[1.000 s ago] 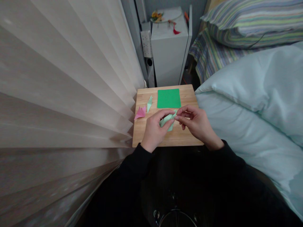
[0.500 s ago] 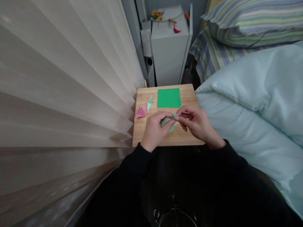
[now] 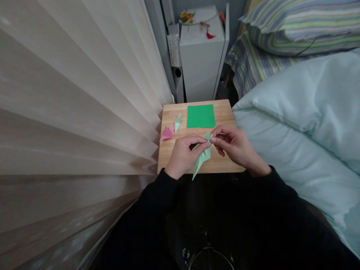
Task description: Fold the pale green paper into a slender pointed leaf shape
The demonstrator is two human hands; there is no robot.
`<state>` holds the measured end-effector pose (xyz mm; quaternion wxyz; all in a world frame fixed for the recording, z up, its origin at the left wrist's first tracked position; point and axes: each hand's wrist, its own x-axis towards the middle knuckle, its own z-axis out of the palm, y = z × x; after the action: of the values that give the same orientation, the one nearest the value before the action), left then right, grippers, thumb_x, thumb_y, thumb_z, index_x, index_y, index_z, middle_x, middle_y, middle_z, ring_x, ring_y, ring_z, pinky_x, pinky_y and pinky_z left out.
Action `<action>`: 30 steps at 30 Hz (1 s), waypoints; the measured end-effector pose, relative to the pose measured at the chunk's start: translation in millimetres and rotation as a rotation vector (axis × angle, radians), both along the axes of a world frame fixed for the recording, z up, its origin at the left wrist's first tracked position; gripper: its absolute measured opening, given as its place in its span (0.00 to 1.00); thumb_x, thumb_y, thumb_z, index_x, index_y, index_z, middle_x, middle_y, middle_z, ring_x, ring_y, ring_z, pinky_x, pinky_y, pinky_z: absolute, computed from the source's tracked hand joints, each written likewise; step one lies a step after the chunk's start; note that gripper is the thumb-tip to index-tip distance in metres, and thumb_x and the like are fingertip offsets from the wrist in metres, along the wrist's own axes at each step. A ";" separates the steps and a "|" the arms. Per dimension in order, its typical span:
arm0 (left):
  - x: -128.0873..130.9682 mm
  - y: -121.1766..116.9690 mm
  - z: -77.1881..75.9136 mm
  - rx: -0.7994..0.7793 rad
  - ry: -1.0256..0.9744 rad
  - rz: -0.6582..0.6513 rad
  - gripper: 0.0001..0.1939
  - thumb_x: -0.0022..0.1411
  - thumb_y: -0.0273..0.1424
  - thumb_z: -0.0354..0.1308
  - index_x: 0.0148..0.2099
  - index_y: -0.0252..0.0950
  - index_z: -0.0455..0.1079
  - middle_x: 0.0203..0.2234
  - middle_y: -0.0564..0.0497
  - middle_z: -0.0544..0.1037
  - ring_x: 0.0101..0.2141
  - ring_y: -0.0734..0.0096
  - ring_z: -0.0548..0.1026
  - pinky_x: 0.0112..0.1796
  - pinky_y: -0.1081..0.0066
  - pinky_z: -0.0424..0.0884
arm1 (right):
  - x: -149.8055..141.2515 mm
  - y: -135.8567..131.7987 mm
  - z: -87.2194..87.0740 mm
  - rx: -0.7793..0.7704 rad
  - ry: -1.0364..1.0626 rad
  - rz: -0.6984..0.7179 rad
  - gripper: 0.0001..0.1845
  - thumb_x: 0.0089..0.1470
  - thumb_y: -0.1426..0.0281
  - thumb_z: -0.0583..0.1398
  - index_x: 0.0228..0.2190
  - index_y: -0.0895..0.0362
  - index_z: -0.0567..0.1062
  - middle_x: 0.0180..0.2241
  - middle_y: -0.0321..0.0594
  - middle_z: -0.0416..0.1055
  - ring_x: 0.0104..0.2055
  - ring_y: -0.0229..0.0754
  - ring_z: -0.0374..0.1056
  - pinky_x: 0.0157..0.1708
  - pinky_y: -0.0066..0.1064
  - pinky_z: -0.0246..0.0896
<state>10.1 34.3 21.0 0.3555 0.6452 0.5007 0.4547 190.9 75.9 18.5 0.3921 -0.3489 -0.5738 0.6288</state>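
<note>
While between fingers [image 3: 203, 147], pale-green paper [image 3: 203, 157].

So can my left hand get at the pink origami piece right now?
Probably, yes: nothing visible lies between your left hand and the pink origami piece. But its fingers are pinching the pale green folded paper, so they'd likely need to let go first.

So there's a big pleated beige curtain [image 3: 84, 93] filling the left side, a white cabinet [image 3: 201, 67] against a grey wall [image 3: 233, 13] up top, and a bed with pale blue bedding [image 3: 306, 108] plus a stripy pillow [image 3: 303, 22] on the right. Lighting's pretty dim.
</note>
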 end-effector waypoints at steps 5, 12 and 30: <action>-0.4 -0.2 -0.6 0.059 0.093 0.025 0.06 0.63 0.29 0.65 0.32 0.37 0.79 0.27 0.51 0.81 0.29 0.70 0.76 0.33 0.70 0.71 | -0.3 -1.2 3.1 0.079 -0.057 0.022 0.18 0.50 0.57 0.73 0.30 0.56 0.76 0.27 0.33 0.70 0.22 0.32 0.62 0.14 0.23 0.58; -0.9 -0.8 -0.3 0.160 0.175 0.034 0.07 0.63 0.24 0.63 0.31 0.36 0.77 0.27 0.51 0.80 0.31 0.70 0.77 0.34 0.69 0.72 | -3.6 -4.8 8.2 0.104 -0.059 -0.004 0.17 0.51 0.58 0.72 0.30 0.57 0.78 0.29 0.36 0.72 0.23 0.33 0.63 0.15 0.24 0.61; -0.2 -0.5 4.0 0.002 0.121 -0.002 0.06 0.64 0.28 0.63 0.32 0.37 0.77 0.28 0.51 0.81 0.32 0.69 0.77 0.38 0.67 0.72 | 0.4 -2.3 3.1 0.066 -0.126 -0.058 0.24 0.61 0.50 0.63 0.26 0.57 0.76 0.20 0.33 0.67 0.18 0.32 0.62 0.15 0.25 0.58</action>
<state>9.8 33.8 25.0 0.3245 0.6724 0.5199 0.4151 191.2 73.6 21.5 0.3846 -0.3913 -0.6072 0.5747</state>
